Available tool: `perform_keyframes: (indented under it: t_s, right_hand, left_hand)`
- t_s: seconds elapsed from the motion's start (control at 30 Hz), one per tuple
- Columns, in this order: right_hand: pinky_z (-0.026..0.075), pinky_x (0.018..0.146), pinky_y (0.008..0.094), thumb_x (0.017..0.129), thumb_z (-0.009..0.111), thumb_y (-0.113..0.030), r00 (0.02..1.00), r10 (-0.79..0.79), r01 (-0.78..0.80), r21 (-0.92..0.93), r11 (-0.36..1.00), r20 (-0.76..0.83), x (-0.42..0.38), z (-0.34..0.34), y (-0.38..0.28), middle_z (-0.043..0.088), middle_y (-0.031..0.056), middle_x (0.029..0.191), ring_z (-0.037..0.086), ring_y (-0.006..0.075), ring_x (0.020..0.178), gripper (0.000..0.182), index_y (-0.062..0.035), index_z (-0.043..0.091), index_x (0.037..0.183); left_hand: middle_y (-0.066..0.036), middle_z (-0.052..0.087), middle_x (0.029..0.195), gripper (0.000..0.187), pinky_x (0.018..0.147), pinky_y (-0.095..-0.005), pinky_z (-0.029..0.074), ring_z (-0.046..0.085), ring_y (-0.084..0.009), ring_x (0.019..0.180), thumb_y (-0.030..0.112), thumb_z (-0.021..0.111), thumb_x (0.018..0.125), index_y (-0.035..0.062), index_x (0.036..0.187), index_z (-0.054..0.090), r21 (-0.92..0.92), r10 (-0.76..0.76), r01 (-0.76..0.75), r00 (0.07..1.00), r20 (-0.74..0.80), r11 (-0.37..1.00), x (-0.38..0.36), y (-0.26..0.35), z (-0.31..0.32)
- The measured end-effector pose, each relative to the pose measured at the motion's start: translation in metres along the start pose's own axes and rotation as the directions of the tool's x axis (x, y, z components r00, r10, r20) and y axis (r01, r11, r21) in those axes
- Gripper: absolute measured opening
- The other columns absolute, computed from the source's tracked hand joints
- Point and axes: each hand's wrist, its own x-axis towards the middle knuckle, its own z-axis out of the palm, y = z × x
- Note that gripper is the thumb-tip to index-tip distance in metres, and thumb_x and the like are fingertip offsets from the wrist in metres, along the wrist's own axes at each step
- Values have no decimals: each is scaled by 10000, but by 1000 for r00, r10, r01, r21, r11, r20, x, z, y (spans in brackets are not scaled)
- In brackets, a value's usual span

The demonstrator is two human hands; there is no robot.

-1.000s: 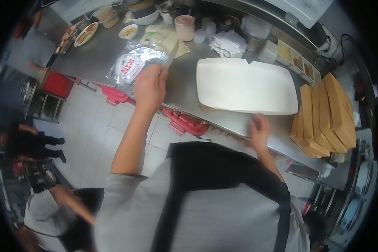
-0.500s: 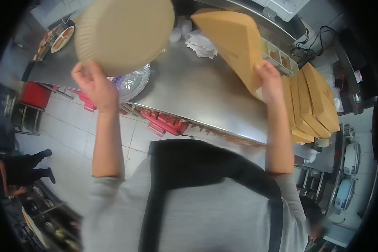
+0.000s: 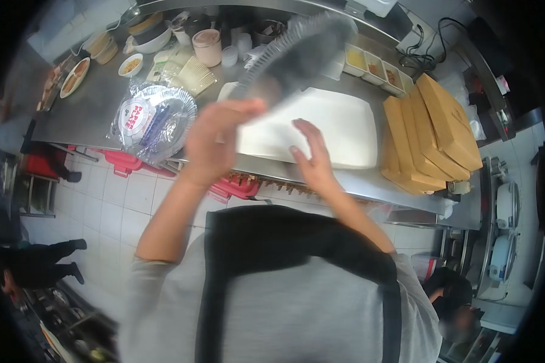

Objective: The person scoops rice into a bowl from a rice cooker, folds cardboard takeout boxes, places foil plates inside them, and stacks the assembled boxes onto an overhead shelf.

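Observation:
My left hand (image 3: 215, 136) grips the edge of a paper plate (image 3: 306, 57), which is tilted up and blurred by motion, its dark silvery face showing. Beneath the plate, a takeaway box with a white inside (image 3: 345, 130) lies open on the steel counter. Over the box's near side hovers my right hand (image 3: 312, 154), fingers apart and holding nothing. To the left of the box is a plastic-wrapped pack of silvery paper plates (image 3: 163, 124) with a round label. Part of the box is hidden behind my hands and the plate.
Several brown cardboard boxes (image 3: 433, 136) stand together at the right. Food trays (image 3: 375, 66) line the back right. Behind the plate pack are wooden cutlery (image 3: 194, 75), a small bowl (image 3: 131, 65) and a pink tub (image 3: 207, 47). Other people are at the lower left and lower right.
The brown box from my right hand now lies open on the counter, white inside up. My left hand has swung the plate rightward over it, turning its silvery face into view. My right hand has opened.

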Motion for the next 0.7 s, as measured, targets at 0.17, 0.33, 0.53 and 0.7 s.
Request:
perform_keyframes:
  t_s: [0.17,0.33,0.53,0.7]
  right_hand:
    - [392,964,364,861,507,-1,802,278,-230,157,961,-528,-40,-64,48,435,137,1329,451,251,1195,455,-35,416,1305]
    - [393,962,405,832,563,-38,851,216,-355,-222,908,-479,-87,-109,99,464,165,1250,468,308,1160,483,-15,426,1295]
    - [467,848,398,784,628,-76,926,257,-354,-396,847,-278,-103,-104,130,594,201,1015,601,343,944,549,7,411,1281]
    - [503,724,397,782,659,-137,763,645,-543,-487,684,55,-73,-122,38,649,158,912,634,331,810,327,-16,572,1073]
  left_hand:
    - [-51,655,1098,293,819,-360,495,605,-239,1012,91,586,792,86,1083,610,112,129,-179,926,355,978,-48,-30,111]
    - [-129,569,1220,446,990,-471,366,509,-344,1145,261,663,819,92,1201,505,84,-35,-41,670,742,996,-102,-26,155]
    - [-125,556,1033,561,692,-308,531,599,-201,865,153,665,847,39,1308,367,-167,-888,883,454,71,438,-175,-15,99]
    - [-192,564,1055,623,659,-306,531,623,-256,864,127,648,844,5,1332,280,-217,-984,966,114,-135,142,-142,-62,65]
